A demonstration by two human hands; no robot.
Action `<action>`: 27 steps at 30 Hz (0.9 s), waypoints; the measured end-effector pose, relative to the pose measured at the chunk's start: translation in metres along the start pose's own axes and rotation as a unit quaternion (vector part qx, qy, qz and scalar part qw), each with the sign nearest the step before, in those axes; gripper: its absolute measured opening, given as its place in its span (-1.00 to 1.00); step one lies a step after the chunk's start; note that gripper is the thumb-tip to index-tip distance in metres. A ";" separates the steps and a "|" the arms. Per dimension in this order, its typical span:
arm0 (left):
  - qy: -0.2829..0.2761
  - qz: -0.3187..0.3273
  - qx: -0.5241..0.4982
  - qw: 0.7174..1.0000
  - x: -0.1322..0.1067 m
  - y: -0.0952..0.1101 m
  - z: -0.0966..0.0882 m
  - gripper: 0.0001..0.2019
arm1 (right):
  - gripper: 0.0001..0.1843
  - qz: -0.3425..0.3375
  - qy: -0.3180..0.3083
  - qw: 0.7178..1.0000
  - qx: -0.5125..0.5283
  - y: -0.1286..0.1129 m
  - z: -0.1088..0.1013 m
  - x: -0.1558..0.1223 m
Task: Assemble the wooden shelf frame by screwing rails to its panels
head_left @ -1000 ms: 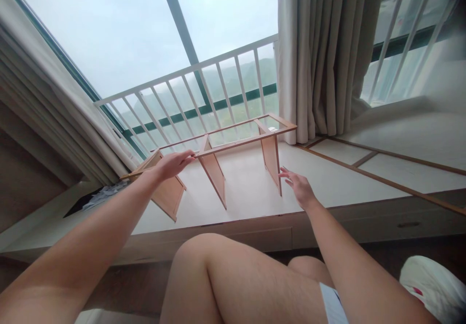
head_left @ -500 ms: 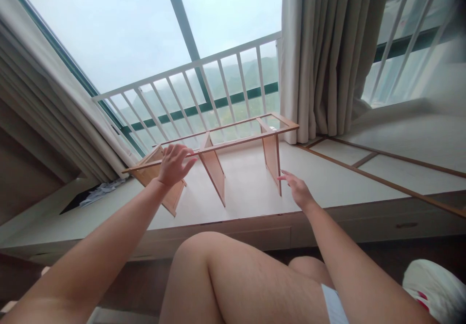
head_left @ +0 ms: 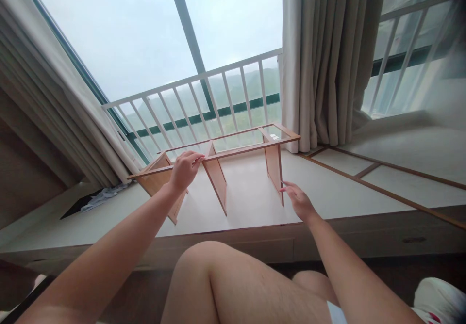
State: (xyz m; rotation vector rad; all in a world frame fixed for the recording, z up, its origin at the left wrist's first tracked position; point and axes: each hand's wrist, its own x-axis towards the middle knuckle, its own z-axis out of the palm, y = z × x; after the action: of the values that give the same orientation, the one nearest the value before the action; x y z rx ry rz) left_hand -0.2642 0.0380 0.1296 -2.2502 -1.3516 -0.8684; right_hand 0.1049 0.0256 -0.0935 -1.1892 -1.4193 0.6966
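A light wooden rack frame [head_left: 236, 149] with three upright panels stands on the white window ledge [head_left: 247, 193]. My left hand [head_left: 185, 169] rests on the front top rail near the left panel, fingers curled over it. My right hand [head_left: 299, 201] hovers by the foot of the right panel [head_left: 274, 165], fingers stretched out and apart, holding nothing; its fingertips are close to the panel's lower edge.
White railing bars [head_left: 204, 101] and a big window stand behind the rack. Beige curtains hang at the left [head_left: 54, 105] and right [head_left: 327, 57]. Crumpled paper [head_left: 104, 194] lies at the ledge's left end. My bare knee [head_left: 218, 275] is in the foreground.
My left hand lifted off the rail, fingers spread, then settled back on the top rail. My right hand edged nearer the right panel's foot. The view dropped slightly.
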 end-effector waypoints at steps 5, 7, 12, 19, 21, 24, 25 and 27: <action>0.003 -0.023 -0.024 0.999 -0.002 -0.003 -0.007 -0.70 | -0.57 0.004 -0.006 1.000 -0.008 -0.001 0.000 -0.002; 0.002 -0.016 -0.028 0.999 -0.004 -0.004 -0.009 -0.70 | -0.58 0.005 -0.006 1.000 -0.009 -0.002 -0.001 -0.002; -0.011 0.017 0.012 1.000 -0.010 -0.008 -0.009 -0.71 | -0.59 0.009 -0.007 1.000 -0.011 0.000 -0.001 -0.003; 0.008 0.043 0.069 0.997 -0.008 -0.011 -0.007 -0.74 | -0.58 0.016 -0.011 1.000 -0.023 0.005 0.001 -0.003; 0.012 0.046 0.079 0.996 -0.007 -0.011 -0.007 -0.75 | -0.58 0.016 -0.013 0.999 -0.029 0.007 0.002 -0.002; 0.018 0.035 0.090 0.995 -0.007 -0.008 -0.008 -0.76 | -0.56 0.013 -0.020 0.999 -0.039 0.011 0.005 -0.001; 0.025 0.027 0.094 0.995 -0.009 -0.005 -0.008 -0.77 | -0.56 0.014 -0.022 0.999 -0.044 0.013 0.005 -0.001; 0.049 0.011 0.097 0.994 -0.017 0.001 -0.007 -0.78 | -0.54 0.016 -0.026 0.998 -0.058 0.018 0.007 0.000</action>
State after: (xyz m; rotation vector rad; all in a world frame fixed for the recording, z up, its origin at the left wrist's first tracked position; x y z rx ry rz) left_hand -0.2711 0.0225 0.1231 -2.0442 -1.3044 -0.7930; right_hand 0.1032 0.0326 -0.1118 -1.2945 -1.5029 0.6792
